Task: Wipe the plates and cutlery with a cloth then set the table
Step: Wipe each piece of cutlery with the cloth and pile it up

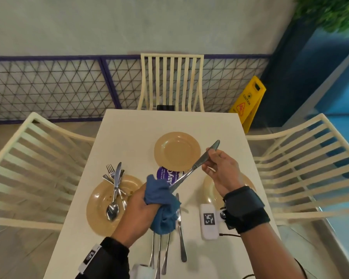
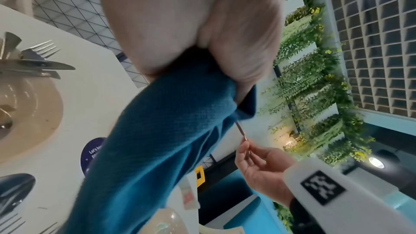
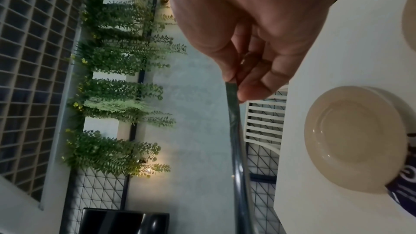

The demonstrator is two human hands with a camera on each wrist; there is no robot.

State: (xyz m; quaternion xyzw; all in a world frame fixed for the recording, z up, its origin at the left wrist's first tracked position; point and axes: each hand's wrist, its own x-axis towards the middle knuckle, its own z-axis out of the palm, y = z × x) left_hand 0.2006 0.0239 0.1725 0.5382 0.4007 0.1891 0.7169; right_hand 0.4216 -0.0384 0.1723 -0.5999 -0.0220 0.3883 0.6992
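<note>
My right hand pinches the handle of a table knife and holds it slanted above the white table. My left hand grips a blue cloth bunched round the knife's lower end. The left wrist view has the cloth filling the middle, with a sliver of knife leading to the right hand. Fingers pinch the knife in the right wrist view. A tan plate at left carries piled cutlery. Another plate lies farther back, and a third is partly hidden by my right hand.
Several cutlery pieces lie on the table's near edge below the cloth. A purple sticker is on the tabletop. Cream slatted chairs stand at the far end, left and right. A yellow caution sign stands on the floor beyond.
</note>
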